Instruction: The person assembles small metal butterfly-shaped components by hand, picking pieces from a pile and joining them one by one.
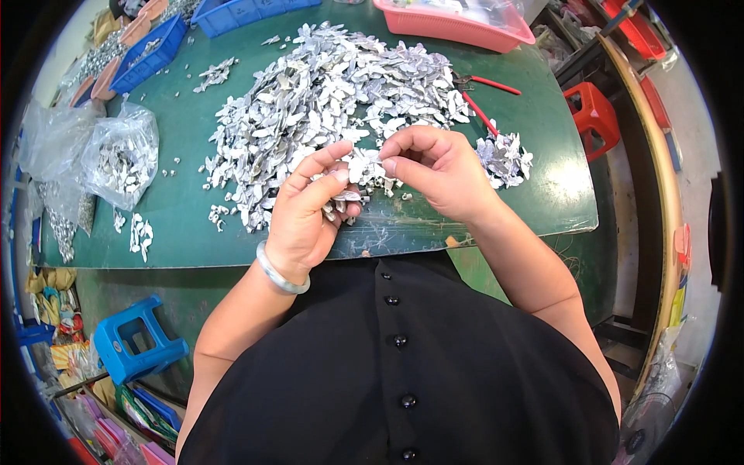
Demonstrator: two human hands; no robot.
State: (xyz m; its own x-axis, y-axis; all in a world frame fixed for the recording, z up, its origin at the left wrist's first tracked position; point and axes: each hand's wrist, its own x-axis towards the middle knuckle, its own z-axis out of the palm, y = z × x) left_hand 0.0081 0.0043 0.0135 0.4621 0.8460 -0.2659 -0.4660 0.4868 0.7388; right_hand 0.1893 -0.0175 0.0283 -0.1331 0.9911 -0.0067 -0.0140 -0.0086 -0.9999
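Note:
A big heap of small silver-white, leaf-shaped metal pieces (287, 101) lies on the green tabletop (186, 147). In front of the heap, my left hand (298, 221), with a pale bangle (279, 273) at the wrist, is curled round a few of these pieces. Its thumb and forefinger point toward a joined silver piece (364, 165) between my hands. My right hand (449, 172) pinches with thumb and forefinger at that piece's right end. Red-handled pliers (482, 112) rest at the heap's right edge, near a smaller pile of metal pieces (505, 159).
Clear plastic bags of metal parts (120, 151) stand on the table's left, with loose pieces (141, 236) close by. Blue trays (151, 54) and a pink basket (457, 23) line the far side. A blue stool (139, 341) and a red stool (593, 116) flank the table.

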